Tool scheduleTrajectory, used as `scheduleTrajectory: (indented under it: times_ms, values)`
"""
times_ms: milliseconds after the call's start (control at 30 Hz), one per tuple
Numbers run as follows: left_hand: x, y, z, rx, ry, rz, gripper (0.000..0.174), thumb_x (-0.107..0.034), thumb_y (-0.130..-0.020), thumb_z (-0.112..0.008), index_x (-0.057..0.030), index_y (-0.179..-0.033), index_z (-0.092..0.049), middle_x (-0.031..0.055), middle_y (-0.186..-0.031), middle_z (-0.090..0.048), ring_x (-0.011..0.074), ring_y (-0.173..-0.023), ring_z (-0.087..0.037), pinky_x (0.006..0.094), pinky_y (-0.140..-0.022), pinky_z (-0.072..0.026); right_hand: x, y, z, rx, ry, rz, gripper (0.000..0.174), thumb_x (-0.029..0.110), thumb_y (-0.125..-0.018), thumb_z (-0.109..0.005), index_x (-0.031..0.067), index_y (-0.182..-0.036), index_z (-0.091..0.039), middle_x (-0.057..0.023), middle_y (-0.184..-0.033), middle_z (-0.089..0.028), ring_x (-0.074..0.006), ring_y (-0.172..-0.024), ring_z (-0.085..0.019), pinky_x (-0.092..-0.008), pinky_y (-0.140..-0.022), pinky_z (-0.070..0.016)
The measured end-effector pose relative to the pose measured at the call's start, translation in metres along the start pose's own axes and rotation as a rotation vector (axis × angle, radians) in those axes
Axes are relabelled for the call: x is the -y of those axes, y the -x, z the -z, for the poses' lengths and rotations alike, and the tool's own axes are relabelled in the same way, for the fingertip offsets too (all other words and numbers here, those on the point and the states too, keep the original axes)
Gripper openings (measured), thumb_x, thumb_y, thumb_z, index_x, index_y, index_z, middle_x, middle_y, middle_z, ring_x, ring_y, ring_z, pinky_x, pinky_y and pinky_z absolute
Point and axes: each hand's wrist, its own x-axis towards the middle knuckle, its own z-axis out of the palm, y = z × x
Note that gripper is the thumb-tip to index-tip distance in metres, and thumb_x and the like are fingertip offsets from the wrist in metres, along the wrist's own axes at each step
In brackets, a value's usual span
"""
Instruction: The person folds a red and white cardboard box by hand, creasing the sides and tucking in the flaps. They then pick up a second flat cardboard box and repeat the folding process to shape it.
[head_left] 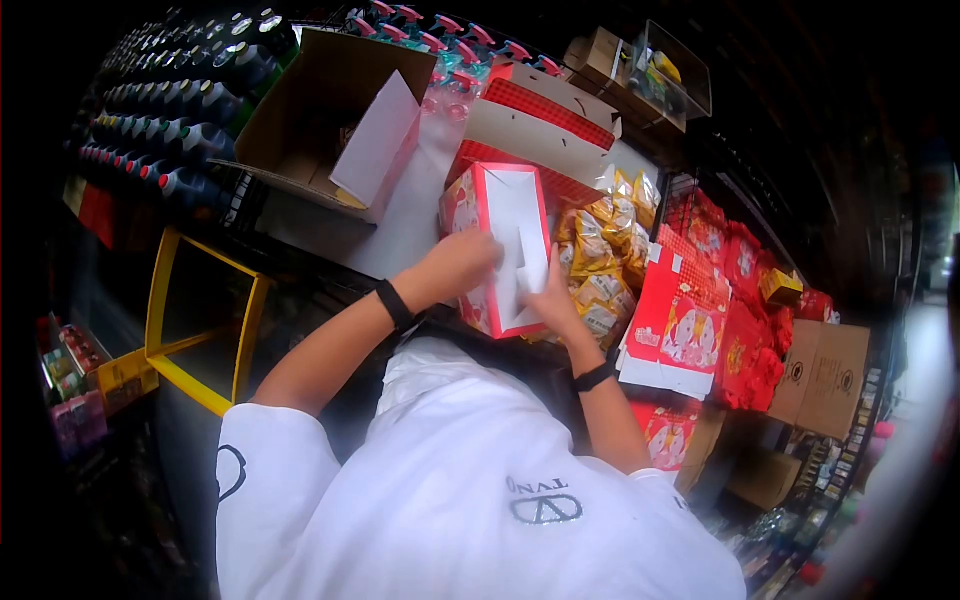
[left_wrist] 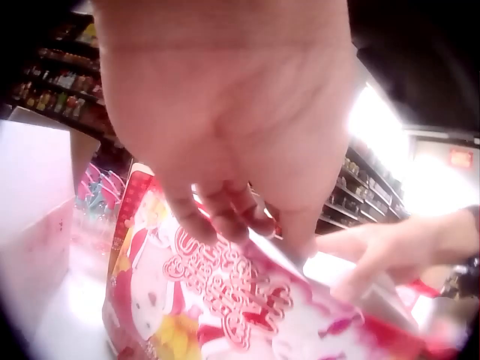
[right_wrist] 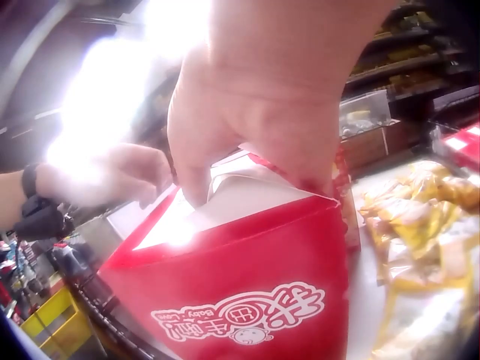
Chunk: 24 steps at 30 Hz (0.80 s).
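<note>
An open-topped red and white printed carton (head_left: pixel 510 210) stands in front of me at the counter's near edge, its white inside facing up. My left hand (head_left: pixel 465 262) grips the carton's left rim; in the left wrist view its fingers curl over the edge above the printed side (left_wrist: pixel 217 300). On the opposite rim, my right hand (head_left: pixel 556 300) holds the wall, with the thumb inside by a white inner flap (head_left: pixel 533 270) and the fingers outside. The right wrist view shows that thumb against the white card above the red end panel (right_wrist: pixel 247 285).
Yellow snack packets (head_left: pixel 600 250) lie right of the carton. Behind it is another open red box (head_left: pixel 540 130); a large brown box (head_left: pixel 310 120) stands back left. Spray bottles (head_left: pixel 460 50) line the back. A flat red carton (head_left: pixel 680 320) lies at right, a yellow frame (head_left: pixel 160 300) at left.
</note>
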Motion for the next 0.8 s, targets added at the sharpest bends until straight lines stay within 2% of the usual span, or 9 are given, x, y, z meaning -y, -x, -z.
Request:
scheduleTrajectory:
  times_ms: [100, 167, 367, 467, 667, 800]
  values:
    - [-0.018, 0.019, -0.021, -0.046, -0.112, -0.17, 0.029, -0.02, -0.085, -0.079, -0.0122, -0.11, -0.069, 0.0102, -0.107, -0.062, 0.0314, -0.106, -0.062, 0.0425, -0.091, -0.0509, 0.01, 0.005, 0.0, -0.021, 0.063, 0.009, 0.119, 0.011, -0.072, -0.079, -0.0107, -0.162, -0.005, -0.0344, -0.159, -0.031, -0.0445, -0.151, -0.03, -0.0425, -0.124, -0.029]
    - [-0.025, 0.021, -0.03, -0.061, -0.188, -0.159, 0.027, -0.022, -0.086, -0.076, -0.0126, -0.11, -0.069, 0.0083, -0.104, -0.062, 0.0289, -0.106, -0.061, 0.0404, -0.092, -0.0493, 0.017, 0.007, 0.0, -0.014, 0.073, 0.003, 0.118, 0.012, -0.073, -0.079, -0.011, -0.162, -0.005, -0.0344, -0.158, -0.032, -0.0449, -0.15, -0.031, -0.0432, -0.124, -0.0301]
    - [-0.031, 0.013, -0.031, -0.053, -0.284, -0.215, 0.029, -0.019, -0.086, -0.072, -0.0152, -0.115, -0.069, 0.0069, -0.103, -0.062, 0.0266, -0.104, -0.061, 0.0373, -0.091, -0.0488, -0.007, 0.003, -0.012, -0.1, 0.086, 0.141, 0.114, 0.012, -0.075, -0.079, -0.0115, -0.161, -0.009, -0.0334, -0.155, -0.036, -0.045, -0.146, -0.037, -0.0461, -0.122, -0.0316]
    - [-0.028, 0.012, -0.031, -0.034, -0.306, -0.237, 0.031, -0.018, -0.087, -0.071, -0.0155, -0.118, -0.069, 0.0064, -0.103, -0.062, 0.026, -0.104, -0.062, 0.0368, -0.091, -0.049, -0.013, 0.003, -0.01, -0.084, 0.036, 0.178, 0.11, 0.01, -0.076, -0.077, -0.0104, -0.161, -0.011, -0.0324, -0.154, -0.038, -0.0453, -0.145, -0.038, -0.0465, -0.122, -0.0316]
    - [-0.026, 0.017, -0.027, 0.007, -0.351, -0.258, 0.032, -0.018, -0.089, -0.068, -0.0136, -0.12, -0.067, 0.0067, -0.104, -0.062, 0.0247, -0.103, -0.064, 0.035, -0.086, -0.0517, -0.023, 0.007, -0.014, -0.127, 0.13, 0.357, 0.106, 0.008, -0.075, -0.075, -0.0085, -0.162, -0.015, -0.0323, -0.152, -0.039, -0.0455, -0.144, -0.038, -0.0483, -0.121, -0.0321]
    - [-0.026, 0.014, -0.028, 0.045, -0.386, -0.251, 0.031, -0.019, -0.09, -0.067, -0.013, -0.121, -0.067, 0.0077, -0.103, -0.063, 0.0252, -0.101, -0.065, 0.0357, -0.083, -0.0536, -0.017, 0.008, -0.019, -0.139, 0.115, 0.319, 0.106, 0.007, -0.075, -0.074, -0.0065, -0.163, -0.016, -0.0319, -0.151, -0.04, -0.0456, -0.144, -0.039, -0.0488, -0.121, -0.0319]
